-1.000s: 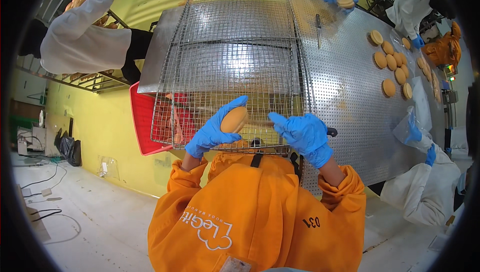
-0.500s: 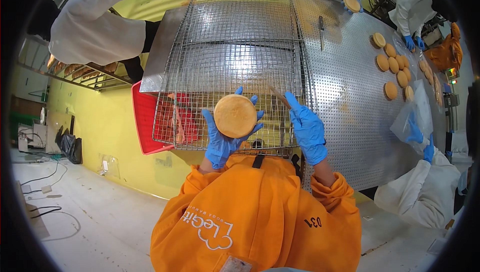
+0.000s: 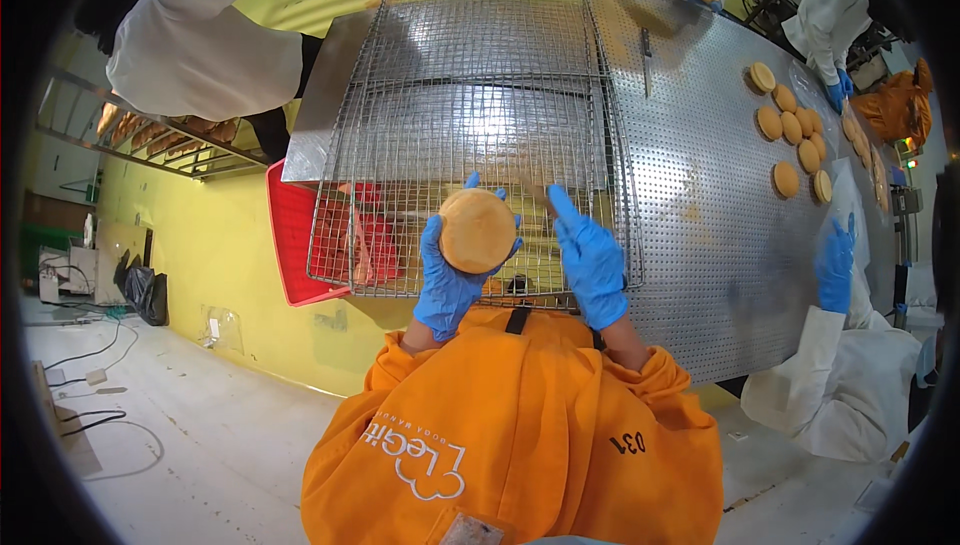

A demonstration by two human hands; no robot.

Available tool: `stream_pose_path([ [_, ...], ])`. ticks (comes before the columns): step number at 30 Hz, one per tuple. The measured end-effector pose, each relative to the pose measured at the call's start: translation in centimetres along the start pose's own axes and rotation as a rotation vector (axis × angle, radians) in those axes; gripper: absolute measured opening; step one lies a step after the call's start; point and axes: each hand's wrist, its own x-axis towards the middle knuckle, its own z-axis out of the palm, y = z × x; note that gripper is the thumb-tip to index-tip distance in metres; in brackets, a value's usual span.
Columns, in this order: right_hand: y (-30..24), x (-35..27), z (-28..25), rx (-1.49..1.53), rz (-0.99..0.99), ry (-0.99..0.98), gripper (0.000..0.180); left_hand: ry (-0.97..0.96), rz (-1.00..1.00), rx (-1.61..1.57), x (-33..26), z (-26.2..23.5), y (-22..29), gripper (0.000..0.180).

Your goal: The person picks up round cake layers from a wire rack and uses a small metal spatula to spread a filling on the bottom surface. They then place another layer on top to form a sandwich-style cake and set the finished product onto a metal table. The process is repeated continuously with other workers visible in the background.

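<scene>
Cupping a round bun [image 3: 477, 231], left hand [image 3: 450, 280] fingers grasp it; right hand [image 3: 590, 260] released over wire rack [image 3: 470, 95].

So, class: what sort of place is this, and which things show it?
Probably a bakery production line: a wire cooling rack on a perforated steel table, round buns laid out, and workers in blue gloves.

A yellow wall [image 3: 240, 235] drops to a pale, scuffed floor [image 3: 200, 435]; cables [image 3: 80, 385] trail there, light glaring off the perforated steel table [image 3: 720, 205].

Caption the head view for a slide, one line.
Left hand in blue glove holds a round bun over a wire rack; right hand open beside it.
</scene>
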Motion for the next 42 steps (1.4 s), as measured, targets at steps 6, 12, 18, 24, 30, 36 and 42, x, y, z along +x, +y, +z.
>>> stream_pose_path([
  [6,0.1,-0.6,1.1,-0.107,0.07,-0.165,0.046,0.054,0.051,0.11,0.2,0.0,-0.5,0.088],
  [12,-2.0,-2.4,1.0,-0.138,-0.04,-0.203,0.026,0.112,0.276,0.15,0.3,-1.1,-0.8,0.09],
  [18,1.2,-4.1,2.8,0.457,0.652,-0.316,0.046,0.214,0.514,0.283,0.2,-0.2,-0.8,0.09],
  [24,-1.1,-4.2,5.1,1.048,0.598,-0.098,0.063,0.07,0.158,0.742,1.0,-1.6,-4.1,0.066],
  [30,9.6,-2.8,0.8,1.41,1.284,0.066,0.05,-0.104,-0.105,0.7,0.9,0.2,-4.1,0.055],
  [36,18.8,-3.6,-6.7,1.578,1.07,0.798,0.037,-0.098,-0.247,0.758,1.1,-0.7,-4.4,0.053],
  [42,14.9,-6.6,-5.6,1.847,1.194,0.509,0.031,-0.124,-0.261,0.769,0.9,-0.5,-3.8,0.049],
])
